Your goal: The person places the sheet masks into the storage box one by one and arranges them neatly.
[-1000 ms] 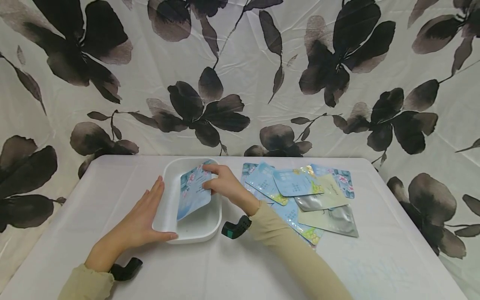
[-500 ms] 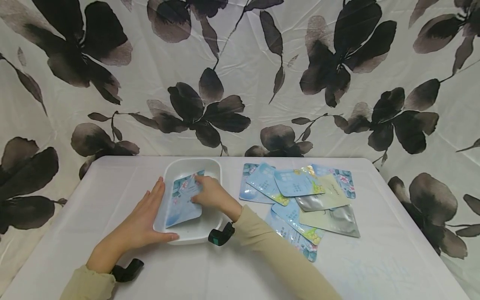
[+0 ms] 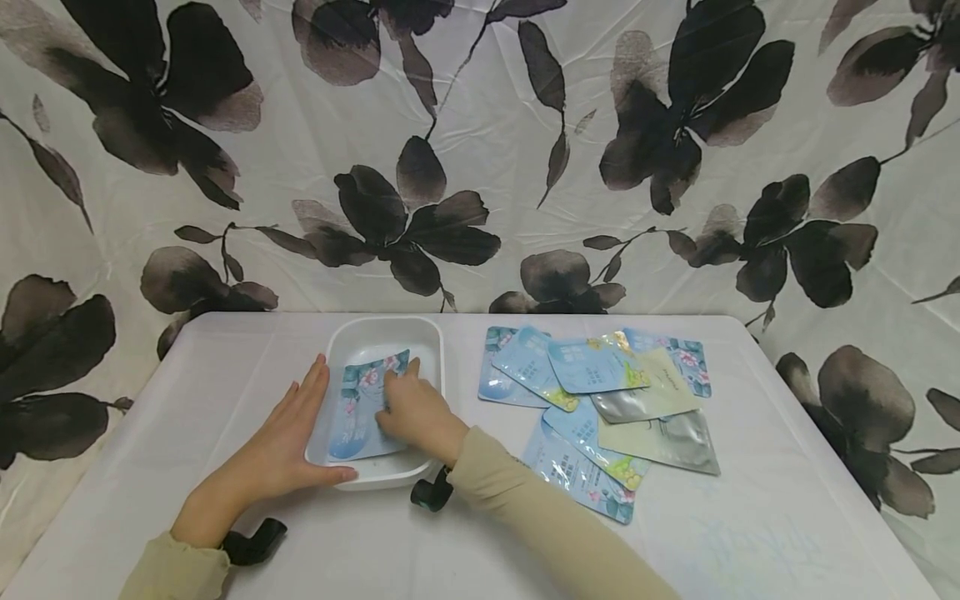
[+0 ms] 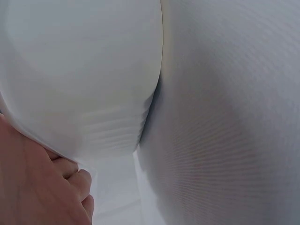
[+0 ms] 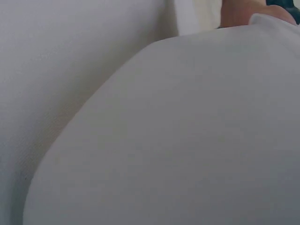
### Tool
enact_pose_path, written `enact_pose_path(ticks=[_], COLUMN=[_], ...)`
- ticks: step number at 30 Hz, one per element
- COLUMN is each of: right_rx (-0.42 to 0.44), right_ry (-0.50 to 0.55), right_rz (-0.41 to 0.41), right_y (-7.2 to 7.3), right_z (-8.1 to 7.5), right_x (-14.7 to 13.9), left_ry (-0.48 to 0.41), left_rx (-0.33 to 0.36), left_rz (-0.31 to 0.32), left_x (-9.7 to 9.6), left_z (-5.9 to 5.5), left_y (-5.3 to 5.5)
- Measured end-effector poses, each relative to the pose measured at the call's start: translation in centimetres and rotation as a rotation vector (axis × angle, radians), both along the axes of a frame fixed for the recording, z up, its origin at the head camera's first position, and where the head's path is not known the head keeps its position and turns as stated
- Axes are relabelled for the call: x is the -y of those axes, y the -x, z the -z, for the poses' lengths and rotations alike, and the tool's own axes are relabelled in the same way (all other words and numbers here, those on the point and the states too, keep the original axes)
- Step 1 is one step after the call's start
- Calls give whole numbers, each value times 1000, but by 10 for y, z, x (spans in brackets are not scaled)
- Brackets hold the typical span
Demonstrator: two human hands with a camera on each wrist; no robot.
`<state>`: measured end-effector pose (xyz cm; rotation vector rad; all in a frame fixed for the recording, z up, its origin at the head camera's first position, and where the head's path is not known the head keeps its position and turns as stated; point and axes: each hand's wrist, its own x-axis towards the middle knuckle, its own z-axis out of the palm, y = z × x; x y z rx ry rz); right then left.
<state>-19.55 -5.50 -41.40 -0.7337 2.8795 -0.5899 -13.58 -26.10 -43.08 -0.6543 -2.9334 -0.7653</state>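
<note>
A white plastic tray stands left of centre on the table. In it lies a blue sheet mask packet with pink flowers, slightly tilted. My right hand reaches into the tray and pinches the packet's right edge; the fingertips are partly hidden. Against the tray's left side rests my left hand, its fingers straight and the thumb laid at the near rim. The left wrist view shows the tray's outer wall beside that hand. In the right wrist view the tray wall covers most of the right hand.
Right of the tray, several blue, green and silver packets lie in an overlapping pile on the white-covered table. A floral curtain hangs behind the table.
My right hand has moved left and down into the tray, bringing the sheet mask packet lower and flatter. My left hand has stayed at the tray's side.
</note>
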Motion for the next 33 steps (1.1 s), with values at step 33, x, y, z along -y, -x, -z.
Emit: enact_pose_path(ticks=[33], right_rx=[-403], right_ry=[-138], right_rz=[13], right_y=[-9], right_z=[6], right_x=[5], left_ry=[5], left_rx=[-47], left_rz=[14], left_x=[2], left_z=[2], left_y=[1])
